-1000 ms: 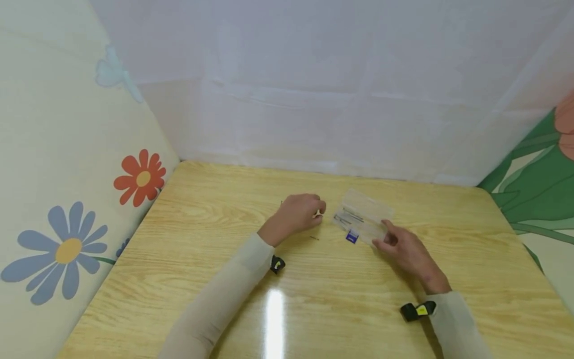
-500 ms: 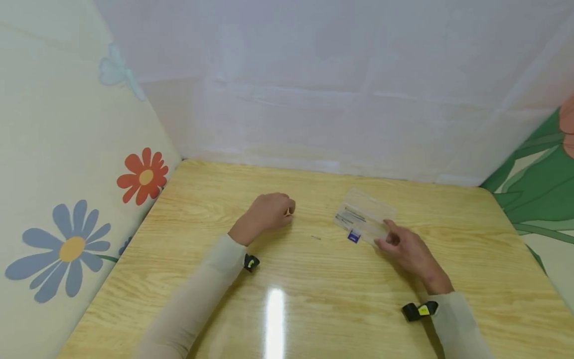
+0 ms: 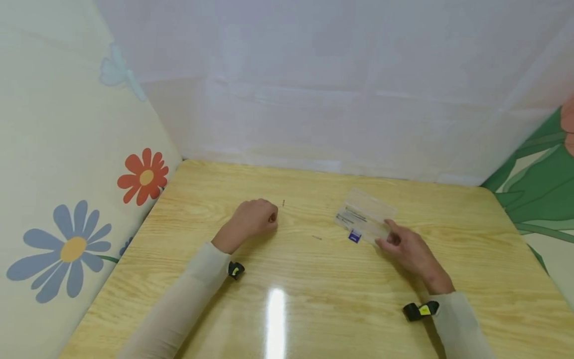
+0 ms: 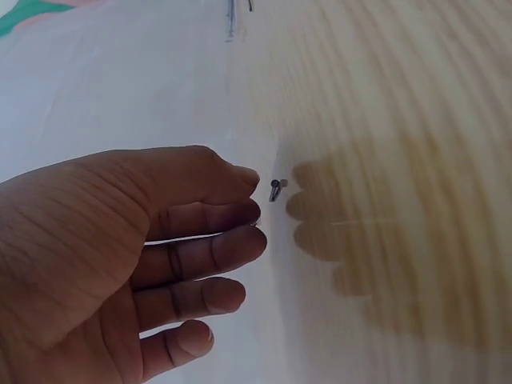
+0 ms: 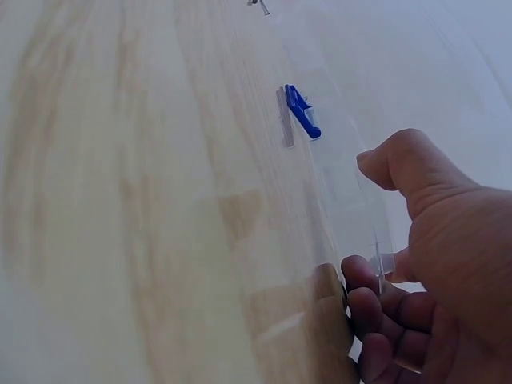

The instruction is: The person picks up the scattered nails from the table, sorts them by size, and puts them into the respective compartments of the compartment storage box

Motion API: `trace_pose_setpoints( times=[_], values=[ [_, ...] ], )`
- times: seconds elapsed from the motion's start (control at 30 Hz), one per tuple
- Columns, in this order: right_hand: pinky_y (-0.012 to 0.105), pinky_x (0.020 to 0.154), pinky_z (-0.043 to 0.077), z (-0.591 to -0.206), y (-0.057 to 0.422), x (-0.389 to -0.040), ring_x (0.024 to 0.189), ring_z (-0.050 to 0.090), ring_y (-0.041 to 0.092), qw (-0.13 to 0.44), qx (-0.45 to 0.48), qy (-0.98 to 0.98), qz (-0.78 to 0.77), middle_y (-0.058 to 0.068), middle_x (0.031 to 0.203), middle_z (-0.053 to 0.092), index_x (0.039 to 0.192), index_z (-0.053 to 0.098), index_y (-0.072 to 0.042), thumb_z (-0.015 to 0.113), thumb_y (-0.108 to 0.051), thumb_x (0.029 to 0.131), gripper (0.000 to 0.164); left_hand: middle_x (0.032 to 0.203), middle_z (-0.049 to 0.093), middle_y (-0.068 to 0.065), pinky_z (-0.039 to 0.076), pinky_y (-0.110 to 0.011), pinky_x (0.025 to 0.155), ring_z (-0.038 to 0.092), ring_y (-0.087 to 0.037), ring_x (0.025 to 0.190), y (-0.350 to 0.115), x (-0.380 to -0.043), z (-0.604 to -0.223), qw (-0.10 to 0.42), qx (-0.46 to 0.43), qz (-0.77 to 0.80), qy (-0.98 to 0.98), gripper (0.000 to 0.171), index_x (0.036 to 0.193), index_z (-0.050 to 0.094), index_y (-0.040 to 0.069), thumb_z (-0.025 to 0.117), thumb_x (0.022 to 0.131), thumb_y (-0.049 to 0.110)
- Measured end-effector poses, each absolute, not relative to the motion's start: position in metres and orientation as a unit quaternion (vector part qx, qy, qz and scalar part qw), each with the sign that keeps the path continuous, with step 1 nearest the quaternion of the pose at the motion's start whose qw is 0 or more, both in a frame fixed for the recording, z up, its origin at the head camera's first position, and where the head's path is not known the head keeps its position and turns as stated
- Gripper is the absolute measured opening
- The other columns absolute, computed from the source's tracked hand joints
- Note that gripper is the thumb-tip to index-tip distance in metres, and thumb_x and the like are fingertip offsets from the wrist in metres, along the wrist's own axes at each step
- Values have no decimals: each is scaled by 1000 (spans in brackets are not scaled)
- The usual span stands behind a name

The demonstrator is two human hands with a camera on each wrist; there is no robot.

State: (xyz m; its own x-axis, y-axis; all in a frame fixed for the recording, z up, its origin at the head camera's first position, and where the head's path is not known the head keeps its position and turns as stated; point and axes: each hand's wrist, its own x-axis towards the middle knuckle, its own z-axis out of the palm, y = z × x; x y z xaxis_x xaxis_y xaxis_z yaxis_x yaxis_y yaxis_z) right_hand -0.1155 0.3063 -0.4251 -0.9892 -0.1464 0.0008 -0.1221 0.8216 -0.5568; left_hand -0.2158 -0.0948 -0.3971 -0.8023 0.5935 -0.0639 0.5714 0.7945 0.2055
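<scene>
Facing us behind the table (image 3: 350, 299) is a pale cloth (image 3: 287, 89), and a painted blue flower (image 3: 73, 249) and red flower (image 3: 146, 177) stand on the left wall. On the wood-grain table we see the right hand (image 3: 405, 247) with its thumb and fingers gripping the near right end of a clear plastic box (image 3: 365, 199), covering part of that end. The left hand (image 3: 251, 218) is near a loose nail, its fingers loosely bent and thumb tip near the fingertips, holding nothing that we can make out. The box lies flat right of the table's middle; being see-through, its lid is hard to tell from its base. Black bands sit at both wrists, the right one (image 3: 420, 311) bearing a yellow label whose print we cannot read. On the box's near edge a blue tab (image 3: 355, 236) shows a pale mark, too small for us to read. Slim dark nails (image 3: 356, 214) lie inside, their count unclear. One loose nail (image 3: 283, 203) is just past the left fingertips; another small nail (image 3: 317, 238) lies between the hands.
</scene>
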Motion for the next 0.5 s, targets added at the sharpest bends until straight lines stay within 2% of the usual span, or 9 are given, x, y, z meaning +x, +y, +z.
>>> trace_pose_setpoints(
  times=[0.17, 0.5],
  values=[
    [33, 66, 48, -425, 305, -115, 77, 56, 19, 18, -70, 954, -289, 8, 92, 63, 150, 40, 10, 70, -23, 99, 68, 67, 52, 3, 32, -29, 51, 40, -12, 59, -98, -213, -398, 75, 301, 81, 947, 19, 72, 61, 17, 67, 90, 12],
    [34, 65, 47, -427, 307, -116, 76, 55, 19, 18, -67, 955, -289, 8, 90, 63, 150, 39, 12, 70, -23, 99, 70, 63, 48, 4, 31, -30, 50, 39, -12, 57, -101, -207, -398, 54, 304, 97, 946, 26, 67, 57, 18, 63, 87, 3]
  ],
)
